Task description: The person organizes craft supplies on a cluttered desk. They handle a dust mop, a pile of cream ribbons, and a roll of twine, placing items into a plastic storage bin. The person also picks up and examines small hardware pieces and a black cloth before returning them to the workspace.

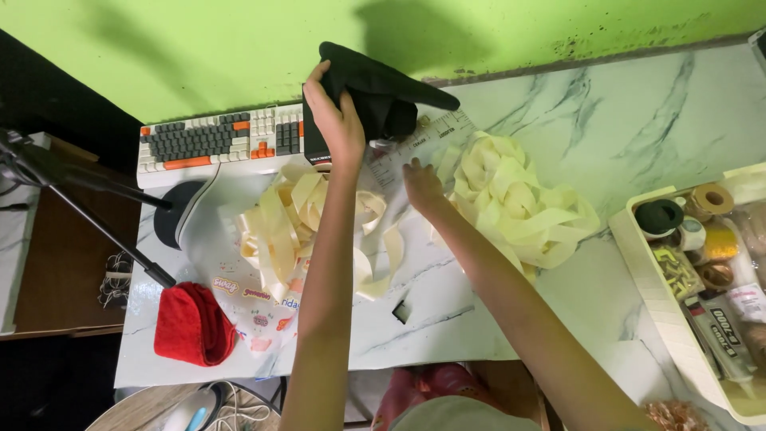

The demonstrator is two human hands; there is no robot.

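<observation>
1. The bench (606, 120) is a white marbled slab set against a green wall, seen from above.
2. Two heaps of pale cream strips lie on it: the right heap (519, 199) is tall and loose, the left heap (287, 227) flatter and spread out.
3. A keyboard (219, 140) with grey, white and orange keys sits at the far left edge by the wall.
4. A white tray (646, 279) at the right edge holds tape rolls and glue tubes.
5. The black cloth (379, 92) is held up off the bench, near the wall, above a clear ruler (419, 144).
6. A folded red cloth (191, 323) lies at the near left corner.
7. The left hand (335, 120) reaches far forward, arm straight, its grip closed on the black cloth's left edge.
8. The right hand (421, 185) lies palm down, fingers spread flat, on the ruler just beside the right heap; it grasps nothing.
</observation>
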